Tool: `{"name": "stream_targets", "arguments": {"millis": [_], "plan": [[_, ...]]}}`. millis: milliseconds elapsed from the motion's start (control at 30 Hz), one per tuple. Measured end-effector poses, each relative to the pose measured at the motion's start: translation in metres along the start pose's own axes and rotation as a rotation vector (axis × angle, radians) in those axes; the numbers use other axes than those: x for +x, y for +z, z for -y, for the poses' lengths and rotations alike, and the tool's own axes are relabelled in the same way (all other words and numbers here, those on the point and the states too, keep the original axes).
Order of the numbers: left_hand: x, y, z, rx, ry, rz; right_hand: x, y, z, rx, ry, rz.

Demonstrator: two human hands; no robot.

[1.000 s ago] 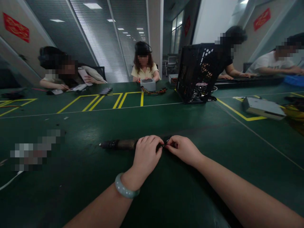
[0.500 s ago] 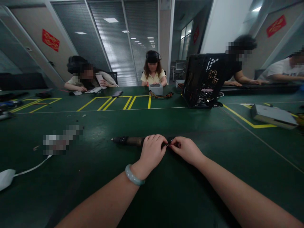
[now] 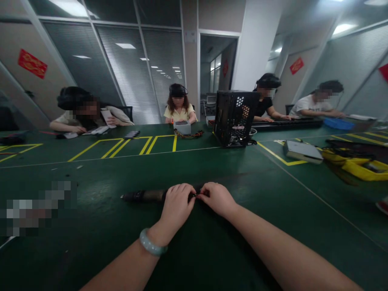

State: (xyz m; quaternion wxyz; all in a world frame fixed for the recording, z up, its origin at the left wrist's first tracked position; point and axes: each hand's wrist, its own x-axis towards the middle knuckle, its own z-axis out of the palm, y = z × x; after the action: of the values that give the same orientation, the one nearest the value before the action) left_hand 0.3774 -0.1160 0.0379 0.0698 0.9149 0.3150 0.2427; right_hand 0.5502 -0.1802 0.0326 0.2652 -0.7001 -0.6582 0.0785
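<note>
A long dark electric screwdriver [image 3: 153,196] lies across the green table [image 3: 194,169], its narrow metal tip pointing left. My left hand [image 3: 178,202], with a pale green bangle [image 3: 151,244] on the wrist, is closed over the screwdriver's rear part. My right hand [image 3: 217,198] pinches beside it at the tool's right end, thumb and finger pressed together. The fingertips of both hands nearly meet. Whatever small part sits between them is too dark and too covered to make out.
Across the table stand a black computer case [image 3: 233,121] and a grey power supply [image 3: 182,129] with loose cables. To the right are a flat metal box [image 3: 303,152] and a yellow tray [image 3: 366,169]. Several co-workers sit along the far side. A blurred-out object [image 3: 36,208] lies at left.
The view has swung right and tipped up, bringing the yellow tray and a blue tray into sight. Both hands keep nearly the same hold at the screwdriver's rear.
</note>
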Motion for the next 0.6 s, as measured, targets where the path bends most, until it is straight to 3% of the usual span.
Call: {"name": "stream_targets", "arguments": {"millis": [600], "plan": [[0.0,0.003,0.004,-0.002,-0.001,0.022,0.001,-0.002,0.017,-0.12,-0.027,0.073]]}}
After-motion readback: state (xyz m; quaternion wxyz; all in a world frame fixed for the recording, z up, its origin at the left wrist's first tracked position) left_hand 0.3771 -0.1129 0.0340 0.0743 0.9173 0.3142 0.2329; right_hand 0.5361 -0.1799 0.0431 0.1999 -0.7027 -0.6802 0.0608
